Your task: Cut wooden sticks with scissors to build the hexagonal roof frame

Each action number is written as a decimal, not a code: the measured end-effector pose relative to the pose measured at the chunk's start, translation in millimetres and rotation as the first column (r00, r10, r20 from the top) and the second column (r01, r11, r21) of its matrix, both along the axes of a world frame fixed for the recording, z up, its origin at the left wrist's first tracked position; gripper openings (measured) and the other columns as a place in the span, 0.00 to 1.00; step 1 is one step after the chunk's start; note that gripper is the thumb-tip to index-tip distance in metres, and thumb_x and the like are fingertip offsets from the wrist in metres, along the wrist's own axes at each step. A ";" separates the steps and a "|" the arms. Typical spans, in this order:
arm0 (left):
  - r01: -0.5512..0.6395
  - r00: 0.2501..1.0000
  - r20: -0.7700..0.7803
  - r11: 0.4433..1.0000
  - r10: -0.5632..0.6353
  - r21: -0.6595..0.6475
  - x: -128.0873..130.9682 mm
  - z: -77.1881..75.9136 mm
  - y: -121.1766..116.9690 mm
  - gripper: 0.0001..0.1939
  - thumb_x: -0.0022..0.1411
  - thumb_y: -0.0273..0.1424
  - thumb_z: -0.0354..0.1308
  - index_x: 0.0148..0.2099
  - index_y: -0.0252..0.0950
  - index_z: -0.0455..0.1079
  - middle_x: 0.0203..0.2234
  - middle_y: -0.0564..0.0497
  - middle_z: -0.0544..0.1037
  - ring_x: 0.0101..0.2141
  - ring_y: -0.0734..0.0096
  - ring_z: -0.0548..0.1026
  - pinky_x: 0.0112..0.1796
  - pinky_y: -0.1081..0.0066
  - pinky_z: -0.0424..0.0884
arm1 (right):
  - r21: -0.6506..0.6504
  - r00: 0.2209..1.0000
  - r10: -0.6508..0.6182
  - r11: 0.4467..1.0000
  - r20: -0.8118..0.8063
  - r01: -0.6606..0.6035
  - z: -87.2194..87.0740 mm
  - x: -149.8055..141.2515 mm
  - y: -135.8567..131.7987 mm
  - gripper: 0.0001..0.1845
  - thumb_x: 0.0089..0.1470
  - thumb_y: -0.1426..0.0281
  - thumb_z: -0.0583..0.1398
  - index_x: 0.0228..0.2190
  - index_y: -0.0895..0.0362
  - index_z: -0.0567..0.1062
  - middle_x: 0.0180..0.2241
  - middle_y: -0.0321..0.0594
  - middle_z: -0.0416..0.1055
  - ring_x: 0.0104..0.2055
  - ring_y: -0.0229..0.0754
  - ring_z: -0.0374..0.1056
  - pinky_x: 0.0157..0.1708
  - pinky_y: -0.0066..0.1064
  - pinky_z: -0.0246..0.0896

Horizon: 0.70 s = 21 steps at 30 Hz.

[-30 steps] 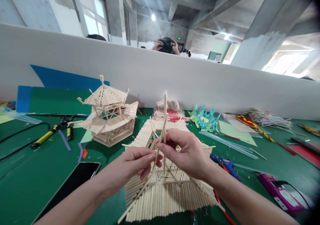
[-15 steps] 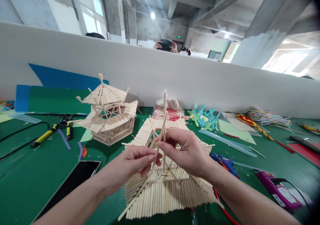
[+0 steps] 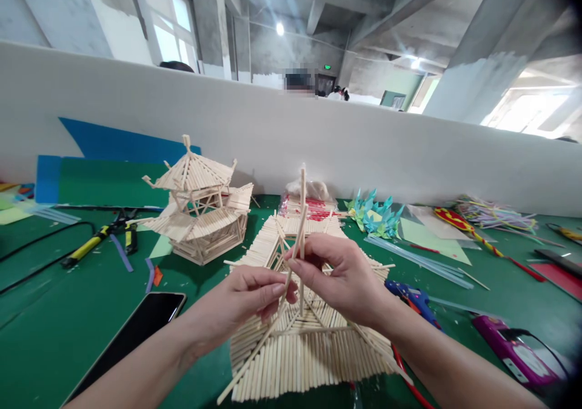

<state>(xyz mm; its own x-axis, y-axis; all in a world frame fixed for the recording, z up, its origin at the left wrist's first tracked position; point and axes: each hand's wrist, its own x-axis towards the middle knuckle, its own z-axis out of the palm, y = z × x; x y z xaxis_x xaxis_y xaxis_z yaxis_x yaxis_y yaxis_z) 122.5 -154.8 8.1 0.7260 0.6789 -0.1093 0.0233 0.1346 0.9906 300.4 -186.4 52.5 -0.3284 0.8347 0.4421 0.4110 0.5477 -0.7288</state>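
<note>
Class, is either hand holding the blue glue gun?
No, the glue gun lies on the table while the left hand and right hand pinch thin wooden sticks.

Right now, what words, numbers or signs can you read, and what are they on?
No text can be read here.
Small glowing green sign in the background: too small to read.
Purple plastic box with a pale patch: any print there is too blurred to read.

Craft workshop: glue gun (image 3: 419, 303), pliers (image 3: 93, 240), stick pagoda (image 3: 207, 227) on green table (image 3: 45, 318); half-painted concrete pillar (image 3: 477, 57) beyond white partition (image 3: 364, 148).
</note>
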 end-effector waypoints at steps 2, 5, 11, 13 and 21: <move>0.005 1.000 0.002 1.000 -0.005 0.001 0.1 0.1 0.0 0.11 0.58 0.36 0.55 0.33 0.34 0.74 0.18 0.55 0.64 0.22 0.76 0.58 0.24 0.73 0.51 | 0.006 1.000 -0.004 1.000 0.000 0.004 0.0 0.0 0.0 0.06 0.51 0.76 0.55 0.29 0.58 0.72 0.22 0.33 0.66 0.25 0.33 0.61 0.24 0.26 0.56; 0.009 1.000 0.012 1.000 -0.009 0.006 0.2 0.0 0.0 0.11 0.58 0.36 0.55 0.32 0.34 0.74 0.20 0.55 0.66 0.23 0.75 0.60 0.25 0.73 0.52 | 0.020 1.000 -0.010 1.000 -0.007 0.010 -0.3 -0.1 0.3 0.05 0.51 0.76 0.56 0.28 0.58 0.72 0.22 0.32 0.66 0.25 0.32 0.61 0.24 0.26 0.56; 0.019 1.000 0.014 1.000 -0.019 -0.007 -0.4 0.9 0.0 0.11 0.58 0.36 0.55 0.32 0.34 0.74 0.20 0.54 0.68 0.23 0.74 0.62 0.26 0.73 0.55 | 0.021 1.000 -0.003 1.000 -0.006 0.003 0.9 0.3 1.3 0.06 0.51 0.76 0.56 0.24 0.58 0.71 0.22 0.32 0.65 0.24 0.31 0.59 0.23 0.25 0.54; 0.023 1.000 0.016 1.000 -0.023 -0.011 0.0 1.8 0.5 0.11 0.58 0.36 0.55 0.32 0.34 0.74 0.20 0.54 0.68 0.23 0.74 0.62 0.26 0.73 0.56 | 0.025 1.000 0.001 1.000 -0.018 -0.001 1.3 0.6 1.4 0.07 0.51 0.77 0.56 0.23 0.58 0.70 0.21 0.31 0.65 0.23 0.31 0.58 0.22 0.25 0.53; 0.050 0.999 0.007 0.999 -0.050 -0.013 -0.1 4.4 2.1 0.11 0.59 0.35 0.55 0.32 0.34 0.74 0.20 0.54 0.68 0.24 0.75 0.62 0.27 0.73 0.56 | 0.018 0.999 0.010 1.000 -0.040 -0.009 1.5 1.1 1.3 0.07 0.50 0.77 0.56 0.23 0.58 0.70 0.20 0.30 0.64 0.23 0.30 0.57 0.21 0.24 0.52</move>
